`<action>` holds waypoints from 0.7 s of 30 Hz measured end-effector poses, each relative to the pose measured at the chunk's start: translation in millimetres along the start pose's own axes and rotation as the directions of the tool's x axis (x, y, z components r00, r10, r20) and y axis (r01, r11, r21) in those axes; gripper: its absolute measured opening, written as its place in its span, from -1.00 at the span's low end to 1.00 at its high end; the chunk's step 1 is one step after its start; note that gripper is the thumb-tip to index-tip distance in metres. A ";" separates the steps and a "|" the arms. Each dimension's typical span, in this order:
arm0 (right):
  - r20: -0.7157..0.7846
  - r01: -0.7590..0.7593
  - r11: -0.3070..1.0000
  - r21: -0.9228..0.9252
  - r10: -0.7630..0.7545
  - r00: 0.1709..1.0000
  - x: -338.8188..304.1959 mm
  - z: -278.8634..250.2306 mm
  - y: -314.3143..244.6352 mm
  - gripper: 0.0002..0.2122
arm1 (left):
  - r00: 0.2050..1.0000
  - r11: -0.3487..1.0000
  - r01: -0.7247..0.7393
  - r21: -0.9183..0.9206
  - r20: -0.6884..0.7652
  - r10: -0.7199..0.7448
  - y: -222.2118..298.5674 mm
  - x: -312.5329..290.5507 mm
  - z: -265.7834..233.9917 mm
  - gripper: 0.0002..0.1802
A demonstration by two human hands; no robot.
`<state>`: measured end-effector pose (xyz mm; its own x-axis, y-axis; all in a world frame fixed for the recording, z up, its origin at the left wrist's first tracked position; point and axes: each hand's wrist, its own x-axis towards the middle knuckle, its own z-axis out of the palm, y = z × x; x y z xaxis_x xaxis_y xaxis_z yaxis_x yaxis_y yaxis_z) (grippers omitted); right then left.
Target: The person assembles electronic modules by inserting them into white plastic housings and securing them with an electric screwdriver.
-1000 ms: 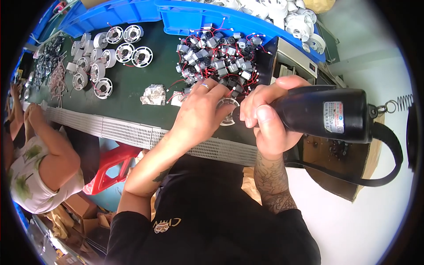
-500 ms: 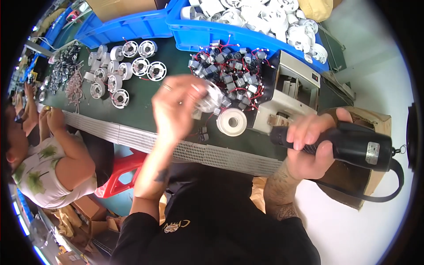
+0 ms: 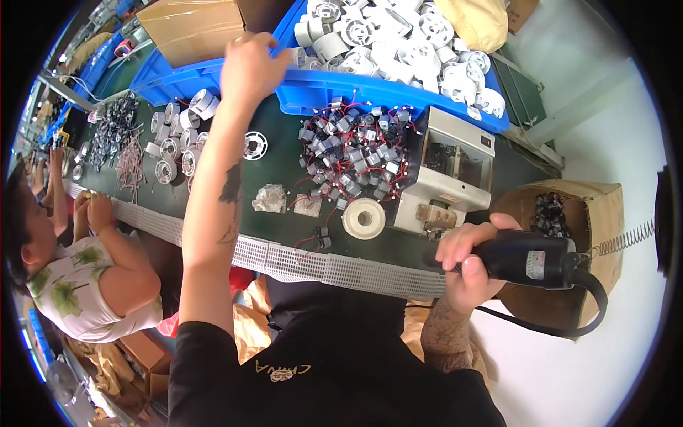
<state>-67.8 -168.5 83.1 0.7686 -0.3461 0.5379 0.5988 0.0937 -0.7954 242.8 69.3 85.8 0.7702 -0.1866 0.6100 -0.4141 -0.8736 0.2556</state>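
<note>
Gripping the black electric screwdriver [image 3: 530,257] near the bench's front edge, the right hand [image 3: 466,260] has dropped back from the work, fingers wrapped tight round the barrel; its bit is hidden behind the hand; the coiled cord [image 3: 626,238] runs off right. Just beyond, a white plastic spool [image 3: 364,218] sits alone on the green conveyor belt [image 3: 284,178], released since half a second ago, which suggests that piece is finished with. Further out lies the heap of small wired motors [image 3: 356,153] beside a beige box-shaped machine [image 3: 455,167]. Farthest, the left hand [image 3: 249,67] has swung up to the blue bin [image 3: 384,92] of white spools; its fingers curl at the rim, and whether they hold anything I cannot tell; a seated co-worker [image 3: 64,277] is cut off at left.
</note>
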 end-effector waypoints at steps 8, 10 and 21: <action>0.024 -0.012 1.000 0.023 0.012 1.000 -8.6 -0.5 0.0 -0.46 | 0.918 0.935 0.016 0.353 0.366 -0.154 45.9 25.2 6.3 -0.59; 0.022 -0.027 0.999 0.018 0.027 0.999 -9.8 0.1 0.7 -0.46 | 0.940 0.942 -0.031 0.333 0.329 -0.086 44.5 16.9 7.3 -0.61; 0.075 -0.063 0.976 0.206 0.048 0.996 -3.7 9.4 6.1 -0.38 | 0.976 0.954 0.176 -0.244 -0.082 -0.201 46.0 -6.2 8.0 -0.54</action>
<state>-64.9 -157.8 78.9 0.8114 -0.2700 0.5184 0.5828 0.3058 -0.7529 222.9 26.7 87.8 0.7955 0.0306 0.6052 -0.3773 -0.7565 0.5342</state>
